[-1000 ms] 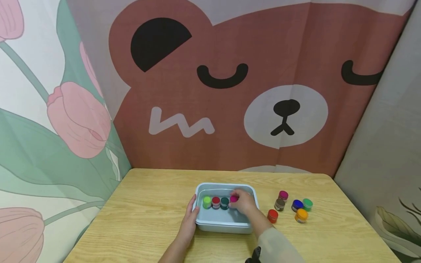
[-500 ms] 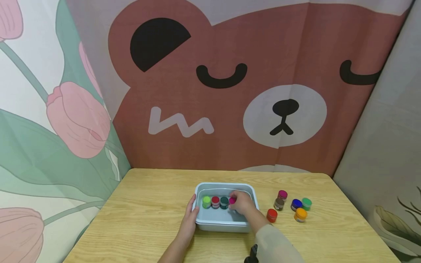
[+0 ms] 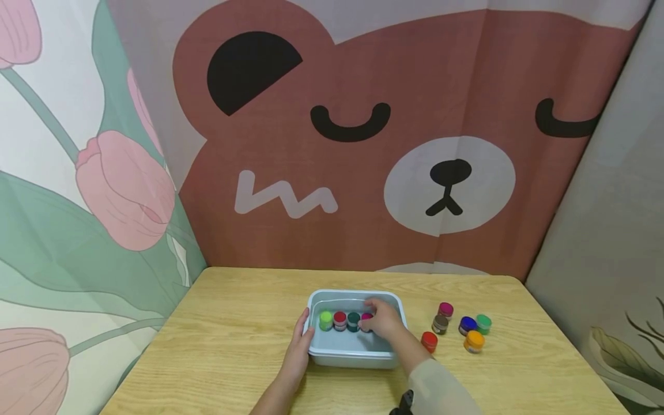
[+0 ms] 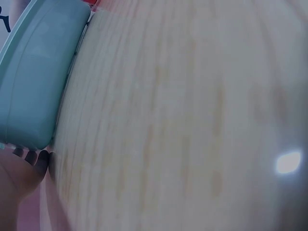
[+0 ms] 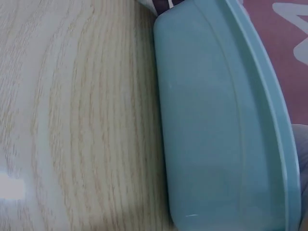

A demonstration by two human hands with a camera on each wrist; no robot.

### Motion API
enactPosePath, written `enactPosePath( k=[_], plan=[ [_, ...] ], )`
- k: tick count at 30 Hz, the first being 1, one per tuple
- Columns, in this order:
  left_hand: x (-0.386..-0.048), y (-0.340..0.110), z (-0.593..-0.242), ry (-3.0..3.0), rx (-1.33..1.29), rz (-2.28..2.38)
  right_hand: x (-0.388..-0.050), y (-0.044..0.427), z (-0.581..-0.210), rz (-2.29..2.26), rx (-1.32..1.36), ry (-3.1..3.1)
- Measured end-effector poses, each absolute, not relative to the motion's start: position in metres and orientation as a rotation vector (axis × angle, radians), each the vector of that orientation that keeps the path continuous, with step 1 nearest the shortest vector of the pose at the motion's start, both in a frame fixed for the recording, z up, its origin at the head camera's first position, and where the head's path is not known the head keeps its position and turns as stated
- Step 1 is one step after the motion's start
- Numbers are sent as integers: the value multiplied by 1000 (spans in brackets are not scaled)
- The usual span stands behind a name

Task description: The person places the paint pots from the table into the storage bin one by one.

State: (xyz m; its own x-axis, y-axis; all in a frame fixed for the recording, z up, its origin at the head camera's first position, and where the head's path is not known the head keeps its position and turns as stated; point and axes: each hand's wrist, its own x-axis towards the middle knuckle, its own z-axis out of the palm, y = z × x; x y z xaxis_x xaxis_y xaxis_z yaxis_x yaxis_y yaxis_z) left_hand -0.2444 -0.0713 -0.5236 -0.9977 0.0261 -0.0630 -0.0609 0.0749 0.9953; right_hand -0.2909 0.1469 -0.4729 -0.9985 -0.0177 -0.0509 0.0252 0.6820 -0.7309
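Magenta jar (image 3: 366,316) is in the tub (image 3: 355,361), just beside the dark green jar (image 3: 353,321), right hand (image 3: 385,320) at it (can't tell if gripping or released), left hand (image 3: 298,349) gripping the tub's side: best seat it flat, in line, then lift straight off.

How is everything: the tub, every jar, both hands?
Tub, upright, open
Lime jar, upright, inside
Inner red jar, upright
Dark green jar, upright, inside
Inner magenta jar, pinched
Outer magenta jar, upright
Brown jar, upright, outside
Blue jar, upright, outside
Green jar, upright, outside
Orange jar, upright, outside
Outer red jar, upright
Left hand, holding tub
Right hand, pinching inner magenta jar
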Motion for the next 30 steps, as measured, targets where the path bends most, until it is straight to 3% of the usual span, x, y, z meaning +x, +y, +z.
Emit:
enactPosePath(
  k=[15, 30],
  plan=[
    [-245, -73, -522, 2246, -45, 2081, -275, 160, -448, -1450, 24, 2852],
    [-245, -71, -524, 2248, -41, 2095, -255, 218, -444, -1629, 116, 2832]
  ],
)
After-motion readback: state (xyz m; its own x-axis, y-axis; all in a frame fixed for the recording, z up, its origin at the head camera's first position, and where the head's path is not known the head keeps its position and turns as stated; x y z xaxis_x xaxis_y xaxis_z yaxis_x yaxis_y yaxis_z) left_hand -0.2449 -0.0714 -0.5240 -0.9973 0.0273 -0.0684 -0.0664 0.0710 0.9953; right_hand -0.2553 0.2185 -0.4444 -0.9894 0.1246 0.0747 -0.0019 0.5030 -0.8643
